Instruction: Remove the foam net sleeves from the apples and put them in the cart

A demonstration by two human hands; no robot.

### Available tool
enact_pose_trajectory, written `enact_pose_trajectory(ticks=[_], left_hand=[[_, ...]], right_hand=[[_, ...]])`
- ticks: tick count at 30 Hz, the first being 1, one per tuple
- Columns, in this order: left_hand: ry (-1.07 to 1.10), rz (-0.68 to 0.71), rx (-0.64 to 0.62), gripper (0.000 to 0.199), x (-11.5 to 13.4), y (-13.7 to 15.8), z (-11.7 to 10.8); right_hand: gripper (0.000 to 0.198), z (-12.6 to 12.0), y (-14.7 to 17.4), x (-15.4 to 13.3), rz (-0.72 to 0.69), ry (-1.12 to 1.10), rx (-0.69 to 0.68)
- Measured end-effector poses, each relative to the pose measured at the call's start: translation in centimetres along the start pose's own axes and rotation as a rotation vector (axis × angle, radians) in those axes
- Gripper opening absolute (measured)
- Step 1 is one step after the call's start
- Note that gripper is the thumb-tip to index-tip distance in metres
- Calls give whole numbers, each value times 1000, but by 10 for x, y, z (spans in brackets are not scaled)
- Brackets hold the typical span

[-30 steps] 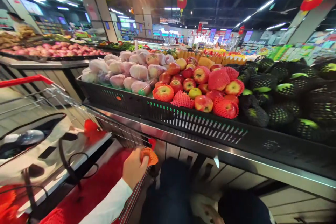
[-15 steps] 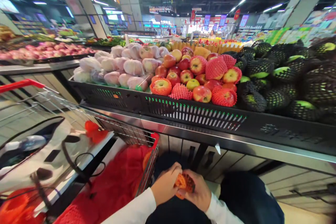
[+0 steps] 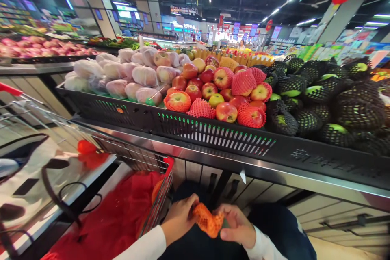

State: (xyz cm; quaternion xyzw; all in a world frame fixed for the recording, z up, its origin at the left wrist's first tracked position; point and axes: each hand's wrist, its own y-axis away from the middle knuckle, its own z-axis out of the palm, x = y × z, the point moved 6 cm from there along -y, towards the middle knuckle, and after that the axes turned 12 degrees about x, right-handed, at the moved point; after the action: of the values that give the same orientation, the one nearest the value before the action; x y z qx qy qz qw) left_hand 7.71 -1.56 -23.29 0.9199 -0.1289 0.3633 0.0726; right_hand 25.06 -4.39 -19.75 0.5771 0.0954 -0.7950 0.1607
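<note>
Low in front of my lap, an orange foam fruit net is stretched between my hands, crumpled and sagging in the middle. My left hand is closed on its left end. At the other end, my right hand grips the net's edge with bent fingers, its thumb lower down and apart from the net. No fruit shows inside the netting. Above my hands, red apples, some in pink or red foam nets, fill the middle of a black display crate.
Left of the apples lie plastic-wrapped pinkish fruits; on the right are green fruits in black nets. A shopping cart with red cloth stands close at my left. The metal shelf edge runs above my knees.
My hands have moved apart, and the bunched orange net is now drawn out between them. The view has shifted slightly right.
</note>
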Motion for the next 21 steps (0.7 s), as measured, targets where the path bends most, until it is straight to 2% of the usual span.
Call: enact_pose_trajectory(ticks=[2, 5, 8, 11, 12, 14, 16, 18, 21], left_hand=[[-25, -19, -17, 38, -3, 0, 0], [67, 19, 31, 55, 0, 0, -7], [125, 60, 68, 43, 6, 1, -14], [51, 16, 9, 37, 6, 0, -12], [12, 1, -30, 35, 5, 0, -10], [-53, 4, -112, 28, 6, 1, -4], [-12, 78, -182, 20, 11, 4, 2], [107, 214, -222, 14, 21, 9, 3], [167, 382, -232, 22, 30, 15, 2]], right_hand=[[34, 10, 3, 5, 11, -36, 7], [33, 10, 0, 22, 61, 175, 82], [42, -1, -8, 49, 195, 338, 106], [51, -9, -15, 68, 326, 202, 93], [50, -10, -18, 68, 314, 135, 114], [44, -11, -22, 55, 196, 9, 180], [41, -3, -24, 36, 69, -112, 174], [41, 13, -23, 22, 43, -230, 69], [48, 34, -20, 13, 87, -325, -99]])
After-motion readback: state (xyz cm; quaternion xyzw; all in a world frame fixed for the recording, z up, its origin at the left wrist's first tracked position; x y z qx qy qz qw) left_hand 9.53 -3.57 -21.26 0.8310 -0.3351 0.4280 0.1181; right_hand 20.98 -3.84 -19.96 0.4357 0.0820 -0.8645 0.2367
